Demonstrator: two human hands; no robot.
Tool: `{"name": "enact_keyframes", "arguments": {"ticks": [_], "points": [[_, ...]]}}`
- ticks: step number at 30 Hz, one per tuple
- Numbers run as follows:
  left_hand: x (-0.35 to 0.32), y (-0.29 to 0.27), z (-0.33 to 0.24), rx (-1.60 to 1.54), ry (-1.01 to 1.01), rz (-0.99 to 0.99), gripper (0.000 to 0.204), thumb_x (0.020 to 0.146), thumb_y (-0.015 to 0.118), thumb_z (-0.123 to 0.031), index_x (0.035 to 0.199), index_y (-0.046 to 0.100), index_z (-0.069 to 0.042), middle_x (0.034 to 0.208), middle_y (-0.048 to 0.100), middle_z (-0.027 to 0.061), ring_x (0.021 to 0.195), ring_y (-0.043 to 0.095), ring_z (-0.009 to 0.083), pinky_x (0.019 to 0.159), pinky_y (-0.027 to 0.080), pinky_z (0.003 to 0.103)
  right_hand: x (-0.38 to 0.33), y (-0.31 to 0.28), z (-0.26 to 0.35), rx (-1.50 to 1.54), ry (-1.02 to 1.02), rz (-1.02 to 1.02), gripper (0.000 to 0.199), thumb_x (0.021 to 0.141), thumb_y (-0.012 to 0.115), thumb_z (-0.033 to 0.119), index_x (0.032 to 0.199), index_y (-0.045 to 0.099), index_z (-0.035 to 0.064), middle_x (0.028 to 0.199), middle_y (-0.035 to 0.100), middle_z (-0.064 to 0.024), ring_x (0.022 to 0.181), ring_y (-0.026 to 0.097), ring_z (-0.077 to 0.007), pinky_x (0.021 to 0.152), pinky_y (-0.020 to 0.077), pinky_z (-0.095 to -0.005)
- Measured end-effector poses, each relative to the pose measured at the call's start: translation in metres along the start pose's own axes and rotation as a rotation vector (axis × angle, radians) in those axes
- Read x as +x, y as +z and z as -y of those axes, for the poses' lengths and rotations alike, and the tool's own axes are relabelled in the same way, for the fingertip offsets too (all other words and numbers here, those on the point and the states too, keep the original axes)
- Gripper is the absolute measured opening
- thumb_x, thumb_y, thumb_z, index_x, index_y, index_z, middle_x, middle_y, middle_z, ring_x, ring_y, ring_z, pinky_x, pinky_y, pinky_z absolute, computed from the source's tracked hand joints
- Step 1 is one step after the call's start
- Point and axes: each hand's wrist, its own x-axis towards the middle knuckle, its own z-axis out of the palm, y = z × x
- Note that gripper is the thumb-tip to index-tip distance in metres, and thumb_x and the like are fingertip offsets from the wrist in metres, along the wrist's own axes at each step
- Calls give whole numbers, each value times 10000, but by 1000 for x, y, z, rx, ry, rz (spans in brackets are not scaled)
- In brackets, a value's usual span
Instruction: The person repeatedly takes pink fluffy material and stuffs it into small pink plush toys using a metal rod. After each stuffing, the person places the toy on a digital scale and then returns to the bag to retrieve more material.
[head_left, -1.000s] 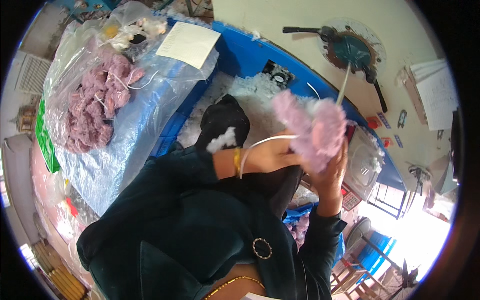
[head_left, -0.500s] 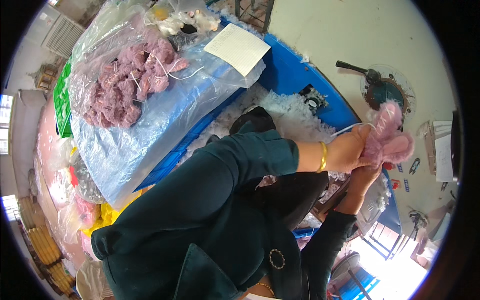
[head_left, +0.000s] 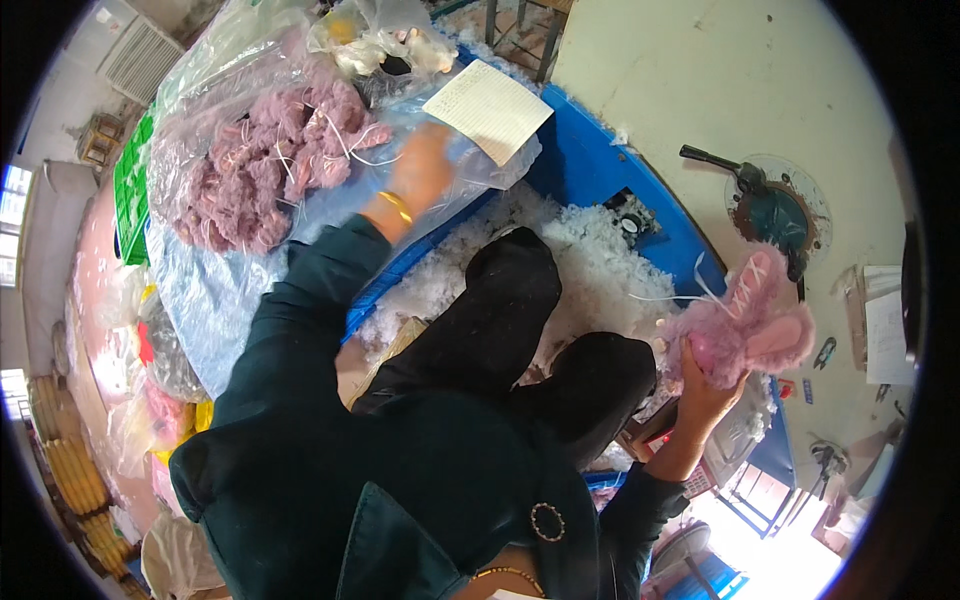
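On the right, my right hand (head_left: 708,400) grips a pink plush piece (head_left: 735,325) from below. It has two long rabbit-like ears, one crossed by white lacing, and a loose white cord (head_left: 668,297) trails from its left side. My left hand (head_left: 424,168), smeared by motion, is over the clear plastic sheet, just right of a heap of pink plush pieces (head_left: 255,175). White cords stick out of that heap. Whether the left fingers hold anything is not visible.
A blue bin (head_left: 590,150) contains white fluffy stuffing (head_left: 590,250) around my knees. A lined paper sheet (head_left: 488,112) lies on the plastic. On the pale table (head_left: 640,60) at right stands a round fixture with a dark lever (head_left: 712,155). A green crate (head_left: 132,190) is far left.
My left hand has let go of the plush piece and swung left to beside the heap. My right hand still holds the piece, now slightly lower and turned.
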Motion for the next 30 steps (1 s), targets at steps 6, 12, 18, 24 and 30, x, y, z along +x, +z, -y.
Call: {"name": "enact_keyframes", "arguments": {"ticks": [6, 12, 18, 24, 30], "points": [[-3, -62, 124, 819, -83, 136, 157, 730, 596, -112, 880, 643, -102, 1031, 580, 98, 1055, 506, 279, 836, 415, 404, -16, -12, -8, 61, 173, 109, 717, 616, 851, 210, 1216, 542, -34, 1171, 591, -180, 1098, 562, -312, 955, 429, -414], [3, -95, 121, 600, 177, -18, 145, 731, 575, -123, 867, 626, -115, 943, 612, 64, 1006, 537, 260, 812, 401, 426, -80, -94, -54, 843, 824, 243, 510, 728, 778, 223, 1162, 601, 20, 1098, 635, -185, 971, 632, -331, 838, 495, -386], [14, -118, -1, -170, 74, -169, 184, 878, 600, -181, 861, 510, -22, 738, 553, 180, 673, 548, 352, 585, 412, 402, -89, -139, -59, -202, 333, 859, 367, 749, 748, 182, 1067, 642, 32, 1012, 628, -152, 900, 618, -287, 775, 495, -349], [-6, -74, -156, -782, 260, 29, 213, 936, 553, -204, 1015, 525, -8, 829, 593, 149, 752, 599, 262, 673, 452, 338, 0, 22, 44, 568, -96, 746, 391, 793, 733, 193, 1152, 635, 73, 1076, 622, -78, 838, 577, -160, 668, 462, -282], [-37, -53, -237, -1154, 332, 136, 248, 938, 537, -176, 1087, 535, 21, 969, 630, 157, 847, 621, 237, 754, 467, 312, 5, 49, 39, 1181, 354, 1044, 378, 833, 718, 336, 1021, 644, 17, 879, 593, -16, 786, 519, -80, 638, 427, -247]]}}
